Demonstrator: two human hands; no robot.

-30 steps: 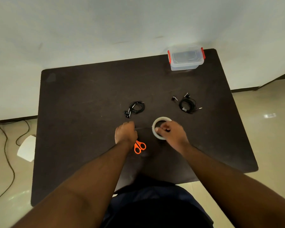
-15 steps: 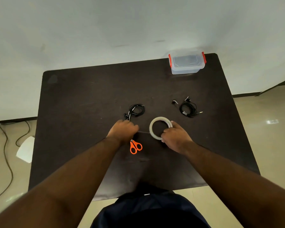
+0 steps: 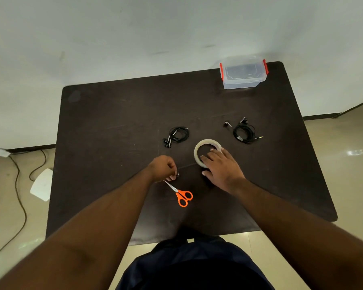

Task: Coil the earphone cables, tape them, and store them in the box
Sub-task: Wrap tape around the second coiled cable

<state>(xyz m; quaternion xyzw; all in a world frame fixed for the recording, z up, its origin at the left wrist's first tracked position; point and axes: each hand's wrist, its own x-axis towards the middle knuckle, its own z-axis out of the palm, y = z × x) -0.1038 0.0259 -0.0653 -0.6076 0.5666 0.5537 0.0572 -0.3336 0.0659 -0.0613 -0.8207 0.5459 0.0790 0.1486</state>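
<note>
I see the dark counter [image 3: 113, 114] from above, its far edge against the wall and its near edge just in front of my body. Wide bare surface lies beyond and to the left of my left hand [image 3: 162, 167]; to the right of my right hand [image 3: 219, 168] the top runs bare to the right edge.

At the far right corner, well beyond both hands, stands the clear plastic box [image 3: 242, 75] with red clips, lid on. I cannot tell whether anything is inside.

My left fingers are curled together and pinch something small and dark at their tips; what it is I cannot tell. A thin strip of tape [image 3: 187, 165] runs from those fingertips across to the tape roll [image 3: 206, 152]. My right hand rests on the near side of that roll, fingers fairly straight and spread, some over the rim and into its hole, thumb on the counter beside it.

Just nearer than my left fingers lie the orange-handled scissors [image 3: 181, 195], blade tip at the hand, handles pointing towards me.

One coiled black earphone set [image 3: 177, 136] lies just beyond my left fingers. The second coiled earphone set [image 3: 244, 132] lies beyond and to the right of my right fingers, its earbuds and plug sticking out loose. Both sit apart from the hands and well short of the box.
</note>
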